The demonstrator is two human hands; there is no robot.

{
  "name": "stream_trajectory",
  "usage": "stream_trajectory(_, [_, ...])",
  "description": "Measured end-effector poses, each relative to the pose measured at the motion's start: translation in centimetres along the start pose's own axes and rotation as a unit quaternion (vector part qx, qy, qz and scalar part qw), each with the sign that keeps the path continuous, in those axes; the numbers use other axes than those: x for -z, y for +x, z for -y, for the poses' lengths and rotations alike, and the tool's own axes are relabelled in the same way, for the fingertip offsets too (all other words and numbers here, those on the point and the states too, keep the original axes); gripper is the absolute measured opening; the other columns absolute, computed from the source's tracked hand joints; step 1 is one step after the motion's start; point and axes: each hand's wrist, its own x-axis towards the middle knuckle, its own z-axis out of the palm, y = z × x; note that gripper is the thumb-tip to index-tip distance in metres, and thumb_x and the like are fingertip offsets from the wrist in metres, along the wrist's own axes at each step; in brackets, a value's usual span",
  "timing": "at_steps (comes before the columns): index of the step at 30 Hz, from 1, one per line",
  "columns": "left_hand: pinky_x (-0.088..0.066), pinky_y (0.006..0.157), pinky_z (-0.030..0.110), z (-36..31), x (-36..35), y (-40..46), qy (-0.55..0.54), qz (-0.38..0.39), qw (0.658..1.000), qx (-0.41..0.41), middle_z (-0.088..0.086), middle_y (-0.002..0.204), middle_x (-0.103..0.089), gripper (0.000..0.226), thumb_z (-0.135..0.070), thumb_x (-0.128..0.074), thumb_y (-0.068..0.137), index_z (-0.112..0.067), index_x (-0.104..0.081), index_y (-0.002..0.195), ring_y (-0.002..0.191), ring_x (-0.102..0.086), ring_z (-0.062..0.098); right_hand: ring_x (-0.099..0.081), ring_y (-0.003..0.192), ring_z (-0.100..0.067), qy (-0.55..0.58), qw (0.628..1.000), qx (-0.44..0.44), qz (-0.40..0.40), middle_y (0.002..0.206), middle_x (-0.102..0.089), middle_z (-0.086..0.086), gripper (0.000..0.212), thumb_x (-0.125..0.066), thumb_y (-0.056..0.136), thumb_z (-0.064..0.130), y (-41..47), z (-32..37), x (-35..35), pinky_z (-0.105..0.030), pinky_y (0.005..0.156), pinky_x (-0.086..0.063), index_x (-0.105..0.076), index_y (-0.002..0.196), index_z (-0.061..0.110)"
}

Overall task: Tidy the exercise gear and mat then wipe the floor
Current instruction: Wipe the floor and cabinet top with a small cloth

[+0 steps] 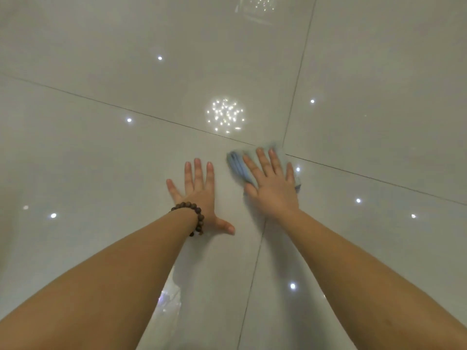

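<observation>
Cloth point(238, 168) flat on floor point(101, 152), pressed under right hand point(273, 188), fingers straight. Left hand point(199, 195) spread flat on tile, grasping nothing.

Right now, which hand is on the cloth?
The right hand, pressed flat on the blue cloth. The left hand, with the bead bracelet, rests on bare floor tile.

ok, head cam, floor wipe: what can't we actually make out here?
- Blue cloth: mostly under the right hand; its full shape is hidden, its edges motion-blurred.
- Exercise gear and mat: none in the head view, so tidying can't be checked.
- Floor: glossy tile with light reflections; dirt or wet streaks can't be told apart.
- Left hand: flat, fingers spread; how hard it presses doesn't show.
- Both arms: cut off by the bottom edge.
</observation>
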Motion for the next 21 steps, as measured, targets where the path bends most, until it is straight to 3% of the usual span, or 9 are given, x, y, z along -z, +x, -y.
stream_trajectory(3, [0.009,0.107,0.070,0.1,0.0,-0.3,0.003,-0.015,1.000,0.002,0.009,0.139,0.054,0.161,-0.091,-0.062,0.038,-0.019,0.048,0.132,0.133,0.042,0.032,0.017,0.144,-0.009,-0.017,1.000,-0.002,0.021,0.158,0.010,0.013,0.062,-0.016,0.088,0.057,-8.2,-8.5,-0.2,-0.049,0.117,0.004,0.008,0.145,0.049])
stream_trajectory(7, [0.000,0.111,0.068,-2.4,-0.8,-0.6,0.002,-0.083,0.997,-0.006,0.012,0.152,0.035,0.132,-0.094,-0.033,0.060,-0.015,0.032,0.144,0.141,0.029,0.031,0.008,0.146,-0.010,-0.006,0.977,-0.213,0.007,0.159,0.004,0.011,0.069,-0.012,0.082,0.066,-17.4,-19.3,0.7,-0.047,0.117,-0.004,0.001,0.147,0.046])
stream_trajectory(12, [0.001,0.115,0.061,-11.8,-1.6,-0.8,0.017,-0.145,0.982,-0.116,0.011,0.158,0.020,0.101,-0.076,-0.025,0.085,-0.011,0.019,0.149,0.146,0.018,0.027,0.004,0.147,-0.020,0.115,0.838,-0.526,-0.083,0.161,0.002,0.006,0.061,-0.031,0.096,0.051,-14.7,-18.8,1.9,-0.054,0.116,-0.003,-0.009,0.151,0.037])
stream_trajectory(13, [0.001,0.115,0.059,-13.5,-1.6,-0.5,0.014,-0.163,0.978,-0.127,0.011,0.159,0.017,0.095,-0.070,-0.025,0.089,-0.010,0.015,0.150,0.146,0.016,0.026,0.005,0.147,-0.022,0.133,0.824,-0.543,-0.098,0.161,0.002,0.005,0.060,-0.032,0.097,0.048,-12.6,-16.9,2.0,-0.055,0.115,-0.002,-0.010,0.151,0.036])
stream_trajectory(15, [0.002,0.117,0.057,-16.2,-1.5,0.3,0.006,-0.192,0.972,-0.137,0.012,0.160,0.012,0.080,-0.055,-0.025,0.096,-0.008,0.011,0.151,0.147,0.013,0.025,0.005,0.147,-0.021,0.102,0.897,-0.417,-0.106,0.160,0.000,0.007,0.060,-0.030,0.095,0.050,-9.0,-12.7,1.2,-0.053,0.114,0.003,-0.010,0.150,0.040])
stream_trajectory(17, [0.003,0.117,0.056,-17.5,-1.6,1.3,-0.002,-0.200,0.973,-0.113,0.012,0.160,0.012,0.070,-0.042,-0.022,0.099,-0.007,0.010,0.151,0.147,0.013,0.025,-0.002,0.147,-0.017,0.065,0.984,-0.147,-0.075,0.159,-0.011,0.010,0.058,-0.028,0.092,0.053,-7.3,-10.2,0.5,-0.050,0.115,0.004,-0.018,0.148,0.043])
stream_trajectory(18, [0.003,0.116,0.057,-17.8,-1.7,1.9,-0.002,-0.205,0.974,-0.100,0.012,0.160,0.012,0.069,-0.040,-0.021,0.099,-0.007,0.010,0.151,0.147,0.013,0.024,-0.008,0.147,-0.016,0.042,0.996,-0.051,-0.054,0.158,-0.019,0.009,0.057,-0.029,0.090,0.053,-6.7,-11.2,0.9,-0.050,0.116,-0.001,-0.023,0.146,0.044])
stream_trajectory(19, [0.004,0.116,0.057,-18.0,-1.9,2.4,0.002,-0.214,0.972,-0.097,0.012,0.160,0.012,0.070,-0.042,-0.020,0.098,-0.006,0.009,0.151,0.147,0.013,0.025,-0.014,0.146,-0.016,0.024,0.998,-0.008,-0.063,0.156,-0.024,0.009,0.057,-0.029,0.089,0.054,-6.1,-13.6,1.4,-0.051,0.116,-0.008,-0.027,0.145,0.044])
stream_trajectory(21, [0.006,0.115,0.059,-18.3,-2.0,3.5,0.014,-0.234,0.966,-0.105,0.013,0.160,0.012,0.075,-0.050,-0.017,0.096,-0.006,0.008,0.151,0.147,0.014,0.025,-0.012,0.146,-0.015,-0.006,0.991,-0.101,-0.092,0.158,-0.020,0.008,0.060,-0.028,0.088,0.056,-5.6,-19.4,2.3,-0.053,0.115,-0.013,-0.023,0.147,0.043])
